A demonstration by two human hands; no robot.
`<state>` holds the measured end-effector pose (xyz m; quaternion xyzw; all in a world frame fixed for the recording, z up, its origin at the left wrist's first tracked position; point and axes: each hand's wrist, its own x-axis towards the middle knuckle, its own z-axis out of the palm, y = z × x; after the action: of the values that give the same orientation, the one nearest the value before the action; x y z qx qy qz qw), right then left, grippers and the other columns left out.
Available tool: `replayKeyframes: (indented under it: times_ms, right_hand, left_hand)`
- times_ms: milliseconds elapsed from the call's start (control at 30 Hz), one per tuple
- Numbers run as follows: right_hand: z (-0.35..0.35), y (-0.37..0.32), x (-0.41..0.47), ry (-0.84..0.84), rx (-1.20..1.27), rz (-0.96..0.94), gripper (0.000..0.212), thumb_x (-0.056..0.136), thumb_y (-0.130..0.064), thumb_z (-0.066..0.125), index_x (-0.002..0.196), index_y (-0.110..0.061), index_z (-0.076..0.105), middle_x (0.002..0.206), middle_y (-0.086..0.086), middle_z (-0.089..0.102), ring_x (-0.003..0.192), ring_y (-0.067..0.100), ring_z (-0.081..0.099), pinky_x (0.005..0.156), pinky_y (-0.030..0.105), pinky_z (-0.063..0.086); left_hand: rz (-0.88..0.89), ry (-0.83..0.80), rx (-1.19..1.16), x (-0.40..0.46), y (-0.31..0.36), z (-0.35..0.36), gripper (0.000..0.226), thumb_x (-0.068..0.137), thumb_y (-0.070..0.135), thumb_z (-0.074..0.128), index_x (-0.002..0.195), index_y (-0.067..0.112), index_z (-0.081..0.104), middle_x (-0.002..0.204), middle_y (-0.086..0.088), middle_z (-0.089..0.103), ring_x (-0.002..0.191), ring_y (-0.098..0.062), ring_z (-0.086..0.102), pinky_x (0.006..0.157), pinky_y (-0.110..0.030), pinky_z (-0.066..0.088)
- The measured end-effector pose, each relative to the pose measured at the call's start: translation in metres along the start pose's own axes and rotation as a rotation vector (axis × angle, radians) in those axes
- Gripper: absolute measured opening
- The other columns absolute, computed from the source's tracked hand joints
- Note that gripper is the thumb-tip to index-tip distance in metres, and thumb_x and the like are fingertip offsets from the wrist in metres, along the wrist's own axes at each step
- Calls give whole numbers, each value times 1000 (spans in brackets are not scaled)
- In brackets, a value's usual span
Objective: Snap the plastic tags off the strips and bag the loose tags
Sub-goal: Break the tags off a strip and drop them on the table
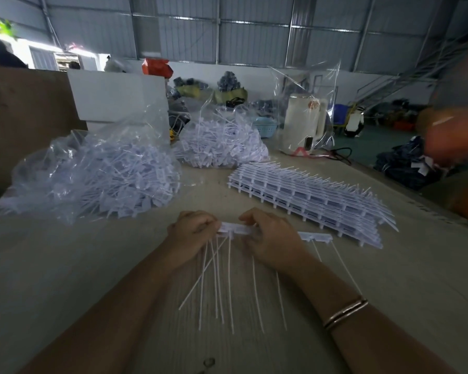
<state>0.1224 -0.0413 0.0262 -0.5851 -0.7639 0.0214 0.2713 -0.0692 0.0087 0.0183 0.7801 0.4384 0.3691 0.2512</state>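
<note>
A white tag strip (239, 229) is gripped above the table (389, 279) by the left hand (191, 233) and right hand (270, 236), set close together. Bagged loose tags (97, 179) are located beyond, at left.

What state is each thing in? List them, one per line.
left hand: grips the strip's left end
right hand: grips the strip further right
strip: held over the table, tails hanging
stack of strips: flat, tags still attached
near bag: open, full of loose tags
far bag: open, full of loose tags
</note>
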Motion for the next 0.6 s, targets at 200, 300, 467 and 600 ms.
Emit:
replayKeyframes:
  times_ms: [200,300,467,600]
  right_hand:
    - [9,-2,6,25,-124,-61,25,92,-40,51,104,-23,62,102,-2,62,90,14,55,77,28,39]
    - [9,-4,5,11,-69,-60,26,96,-36,44,105,-21,63,102,-1,65,88,16,58,79,30,44]
    - [8,-6,5,71,93,-29,21,96,-28,48,101,-18,65,96,-1,66,79,11,55,70,27,41]
    - [11,-12,6,107,156,-21,18,97,-25,47,101,-16,62,91,0,61,77,11,52,68,28,40]
  left_hand:
    - [-37,-4,-16,-4,3,2,12,90,26,59,81,22,66,84,10,62,103,-19,54,95,-39,41]
    - [42,-66,48,-6,6,-2,33,84,41,50,88,12,67,88,-7,63,96,-23,55,86,-43,45]
    - [18,4,10,-6,10,-1,38,83,39,48,96,9,67,98,-10,61,103,-22,51,93,-38,42]
    - [56,16,-103,-5,12,-1,32,89,25,50,87,-4,63,89,-22,59,94,-29,53,83,-37,40]
